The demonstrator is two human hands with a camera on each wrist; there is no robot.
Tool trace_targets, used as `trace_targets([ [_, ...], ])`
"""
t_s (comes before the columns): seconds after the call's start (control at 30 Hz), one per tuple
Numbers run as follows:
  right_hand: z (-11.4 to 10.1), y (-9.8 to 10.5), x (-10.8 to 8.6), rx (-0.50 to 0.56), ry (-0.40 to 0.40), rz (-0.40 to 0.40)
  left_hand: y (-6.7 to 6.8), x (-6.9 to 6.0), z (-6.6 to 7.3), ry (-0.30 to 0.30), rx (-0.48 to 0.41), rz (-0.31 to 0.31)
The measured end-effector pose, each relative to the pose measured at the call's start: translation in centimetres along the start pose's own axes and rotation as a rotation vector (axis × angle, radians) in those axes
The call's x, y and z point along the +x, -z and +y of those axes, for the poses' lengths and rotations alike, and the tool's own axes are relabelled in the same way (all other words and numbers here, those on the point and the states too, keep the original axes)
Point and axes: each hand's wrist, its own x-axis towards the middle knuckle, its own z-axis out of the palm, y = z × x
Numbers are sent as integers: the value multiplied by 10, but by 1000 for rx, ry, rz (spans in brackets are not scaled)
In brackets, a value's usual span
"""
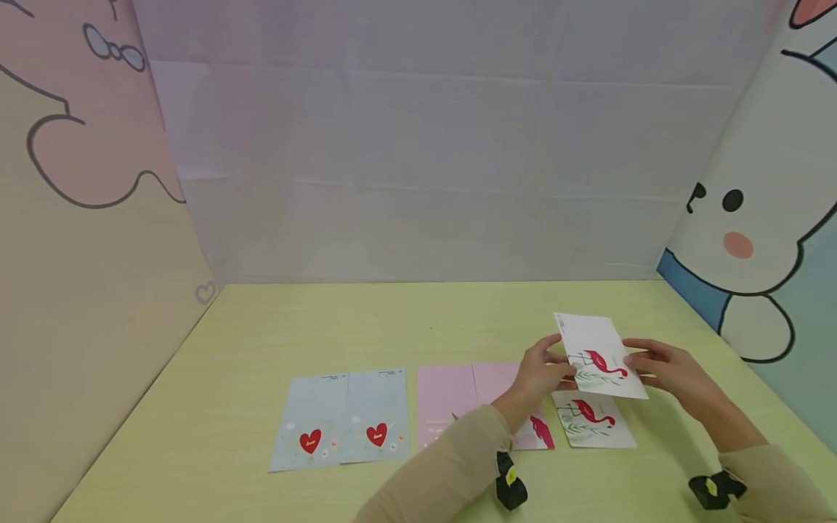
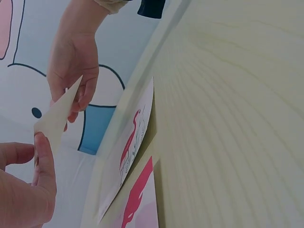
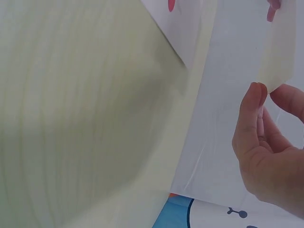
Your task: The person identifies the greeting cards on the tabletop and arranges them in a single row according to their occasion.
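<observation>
A white card with a pink flamingo and green leaves [image 1: 591,341] is held in the air, tilted, between two hands. The left hand [image 1: 539,372] pinches its left edge between thumb and fingers, seen closely in the left wrist view. At the right edge, the right hand [image 1: 673,374] pinches the card, its thumb and fingertips meeting there in the right wrist view. Beneath lies a second flamingo card [image 1: 595,430] on the table, partly covered by the held one. Two pink cards [image 1: 445,392] lie to its left, partly hidden by the left arm.
Two light blue cards with red hearts [image 1: 373,407] lie side by side, left of the pink ones. They rest on a pale yellow wood-grain table [image 1: 196,436]. A whitish sheet [image 1: 418,145] stands behind, with cartoon-printed panels [image 1: 752,218] at the sides.
</observation>
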Motion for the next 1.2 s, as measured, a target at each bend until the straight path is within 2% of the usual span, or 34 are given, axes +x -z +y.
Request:
trace_targets([
  [0.2, 8, 10, -7, 0, 4, 17, -12, -7, -3, 3, 5, 3],
  [0.37, 13, 17, -12, -10, -9, 31, -19, -9, -10, 20, 13, -22],
  [0.5, 15, 21, -15, -13, -22, 20, -24, -11, -14, 36, 78, -31],
  [0.63, 9, 25, -24, 27, -47, -3, -29, -16, -18, 32, 106, -38],
  [0.77, -4, 30, -37, 78, -68, -48, -34, -20, -21, 25, 116, -17],
  [0.83, -5, 32, -40, 84, -85, -56, -36, -22, -22, 17, 102, -5],
  [0.93, -2, 35, -42, 83, -94, -48, -39, -25, -25, 15, 37, -3],
  [1.03, 0, 37, -46, 101, -96, -44, -42, -27, -28, 34, -18, -13],
  [1.2, -13, 37, -59, 115, -96, -49, -47, -33, -35, 70, -45, -33],
])
